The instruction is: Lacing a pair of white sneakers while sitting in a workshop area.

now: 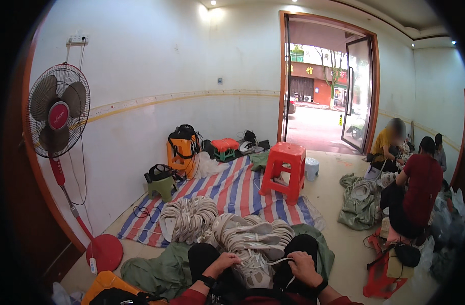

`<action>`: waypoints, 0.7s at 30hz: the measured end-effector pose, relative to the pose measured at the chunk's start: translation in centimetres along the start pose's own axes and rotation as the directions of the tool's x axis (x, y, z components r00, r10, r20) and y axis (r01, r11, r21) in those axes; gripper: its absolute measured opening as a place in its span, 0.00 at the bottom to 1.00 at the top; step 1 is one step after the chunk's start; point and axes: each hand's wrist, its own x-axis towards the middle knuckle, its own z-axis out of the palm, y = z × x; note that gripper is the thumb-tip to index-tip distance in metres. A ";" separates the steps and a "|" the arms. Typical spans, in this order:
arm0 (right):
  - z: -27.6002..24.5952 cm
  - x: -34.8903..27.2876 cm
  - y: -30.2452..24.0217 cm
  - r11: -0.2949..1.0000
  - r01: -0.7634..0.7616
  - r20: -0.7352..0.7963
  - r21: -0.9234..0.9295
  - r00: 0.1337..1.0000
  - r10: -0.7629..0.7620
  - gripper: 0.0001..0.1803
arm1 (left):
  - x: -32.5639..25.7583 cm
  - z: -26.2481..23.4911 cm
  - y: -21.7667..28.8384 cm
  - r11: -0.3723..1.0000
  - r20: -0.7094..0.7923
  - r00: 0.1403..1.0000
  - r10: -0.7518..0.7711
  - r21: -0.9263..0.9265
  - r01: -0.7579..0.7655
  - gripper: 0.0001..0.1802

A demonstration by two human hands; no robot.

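Note:
A pale beige lace-up shoe [258,276] sits between my knees, its laces toward me. My right hand [304,268] pinches a white shoelace [279,261] and draws it out to the right of the shoe. On the opposite side, my left hand [223,266] is closed in a pinch beside the shoe; what its fingertips hold is too small to make out. Just beyond the shoe lies a heap of similar beige shoes [253,231], packed closely together. Another stack of these shoes [188,218] stands to its left.
Green sacking [158,272] surrounds my legs. A striped sheet [232,188] covers the floor ahead, with a red stool [284,170] on its right side. A red-based fan [105,251] stands left. People sit at right near a green sack [362,211] of shoes.

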 end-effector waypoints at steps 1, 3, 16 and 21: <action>0.2 -0.2 0.2 1.000 -0.011 0.008 0.002 1.000 0.011 0.09 | -0.8 0.1 1.1 0.993 0.012 0.998 0.061 0.096 -0.062 0.09; 0.6 -0.6 0.4 0.996 -0.039 0.061 0.080 0.998 0.034 0.09 | -1.2 -0.5 0.1 0.972 0.047 0.983 0.175 0.150 -0.181 0.09; 6.1 5.5 -4.3 0.858 0.109 0.300 0.501 0.909 -0.290 0.15 | -3.9 3.1 7.2 0.886 0.011 0.948 0.318 0.354 -0.301 0.10; 8.1 7.2 -5.2 0.763 -0.181 0.481 0.620 0.857 -0.187 0.20 | -4.9 3.8 8.3 0.931 -0.112 0.945 0.307 0.243 -0.273 0.13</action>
